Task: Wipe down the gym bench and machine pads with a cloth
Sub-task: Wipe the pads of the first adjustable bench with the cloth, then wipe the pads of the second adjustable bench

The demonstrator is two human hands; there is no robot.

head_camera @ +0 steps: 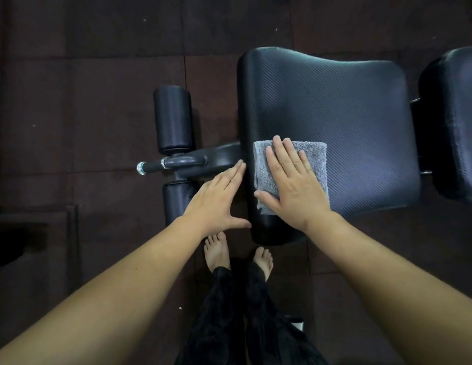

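The right hand point(293, 185) presses flat, fingers spread, on the grey cloth point(315, 156) at the seat pad's point(348, 106) near-left corner while the left hand point(216, 198) braces its edge with straight fingers, so wiping is underway, and the next stroke probably sweeps right and far across it

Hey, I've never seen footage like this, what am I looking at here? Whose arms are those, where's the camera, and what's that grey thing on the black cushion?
No robot here. This single picture comes from a wide-angle camera worn on a person's head, looking down, so the two bare arms are the wearer's own. The big black textured vinyl seat pad belongs to a gym bench; another black pad sits to its right, and two black cylindrical roller pads flank a metal bar on its left. The right hand lies flat, fingers straight, pressing a folded grey terry cloth onto the seat pad. The left hand, also flat, lies against the pad's left edge. Neither hand grips anything. Below are the person's bare feet on the dark rubber floor.
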